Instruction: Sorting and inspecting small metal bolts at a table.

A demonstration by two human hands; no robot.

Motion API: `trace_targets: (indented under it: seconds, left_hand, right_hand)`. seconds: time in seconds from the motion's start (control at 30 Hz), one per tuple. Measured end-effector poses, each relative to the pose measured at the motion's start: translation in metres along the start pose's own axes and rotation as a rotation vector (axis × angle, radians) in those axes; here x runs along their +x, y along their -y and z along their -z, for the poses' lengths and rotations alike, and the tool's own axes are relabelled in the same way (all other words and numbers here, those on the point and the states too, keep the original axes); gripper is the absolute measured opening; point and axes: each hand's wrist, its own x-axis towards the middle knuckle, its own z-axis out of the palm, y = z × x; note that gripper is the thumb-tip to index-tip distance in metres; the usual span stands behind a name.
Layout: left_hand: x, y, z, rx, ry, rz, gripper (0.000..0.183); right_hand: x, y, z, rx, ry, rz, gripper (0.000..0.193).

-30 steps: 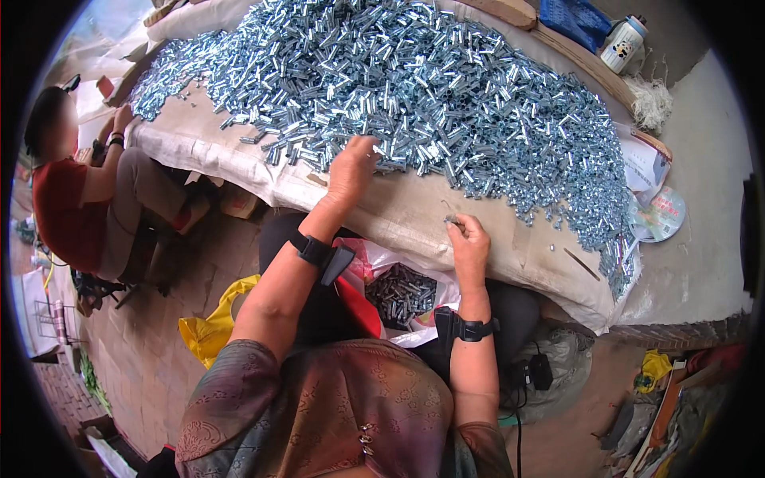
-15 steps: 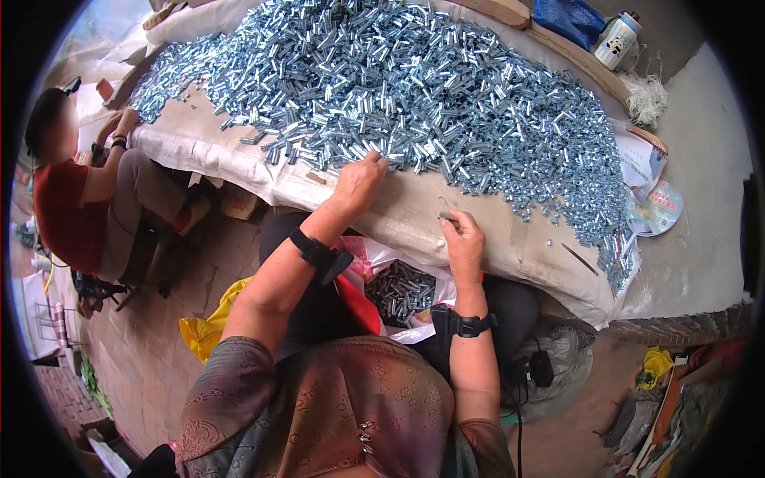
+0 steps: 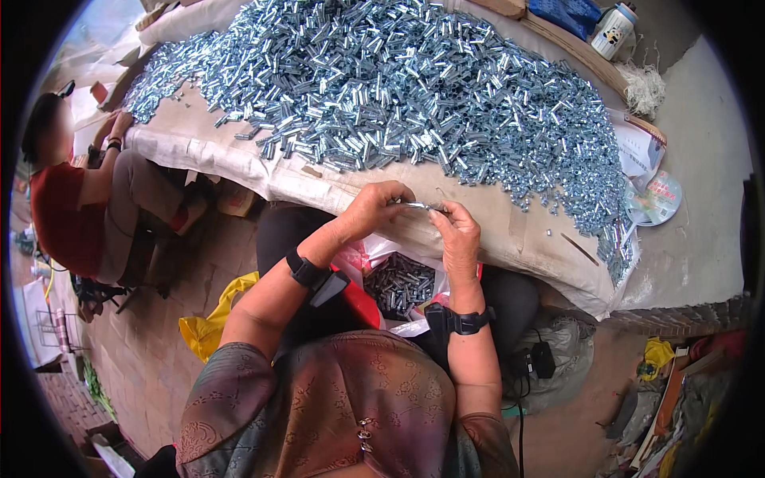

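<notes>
- The metal piece [image 3: 414, 205] is held between both hands, a little off the middle of the view toward 1 o'clock, above the near edge of the table [image 3: 510, 243].
- It is short, thin, straight and silvery, with a bright glint along its side; it lies nearly level, from 9 to 3 o'clock. Its ends are hidden by fingers.
- The left hand [image 3: 373, 213] is clamped on its 9 o'clock end, fingers curled.
- The right hand [image 3: 460, 233] has thumb and fingertip pinched on its 3 o'clock end.
- At 12 o'clock a wide pile [image 3: 374, 88] of similar short pieces covers much of the table: shiny, blue-silver, lying every which way. Toward 2 o'clock the pieces look smaller.
- At 6 o'clock from the hands, an open bag [image 3: 410, 327], white, pink and red, holds many darker grey pieces [image 3: 401, 285] of the same stubby shape.
- A thin dark strip [image 3: 579, 249] lies on the table's beige cloth [image 3: 454, 191], toward 3 o'clock.
- A co-worker [image 3: 68, 211] in a red top sits at 9 o'clock, hands at the table's edge.
</notes>
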Motion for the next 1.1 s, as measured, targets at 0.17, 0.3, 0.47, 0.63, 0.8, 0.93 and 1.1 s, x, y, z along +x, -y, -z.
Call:
trace_targets:
  seconds: [0.17,0.3,0.47,0.63,0.8,0.93,1.1]
  left_hand:
    - [-0.004,-0.003,-0.002,-0.140,0.030,0.095,0.011]
    - [-0.007,0.000,-0.003,-0.361,0.016,0.170,0.009]
    - [-0.007,0.000,-0.008,-0.466,-0.030,0.171,0.009]
    - [-0.004,0.003,-0.016,-0.577,-0.088,0.099,0.010]
    - [0.003,0.007,-0.028,-0.100,-0.096,0.010,0.009]
    - [0.009,0.008,-0.045,0.457,-0.015,-0.295,0.010]
    - [0.013,-0.007,-0.046,0.523,0.030,-0.317,0.007]
  right_hand:
    - [-0.001,-0.004,0.001,-0.024,0.002,-0.007,0.021]
    - [-0.001,-0.006,0.000,0.001,0.001,-0.014,0.021]
    - [-0.001,-0.005,0.002,-0.009,0.007,-0.020,0.021]
    - [0.000,-0.008,0.003,-0.013,0.017,-0.004,0.019]
    - [0.003,-0.012,0.008,-0.470,0.021,0.140,0.016]
    - [0.011,-0.014,0.014,-0.867,0.068,0.294,0.019]
    - [0.028,-0.004,0.028,-1.045,-0.031,0.400,0.024]
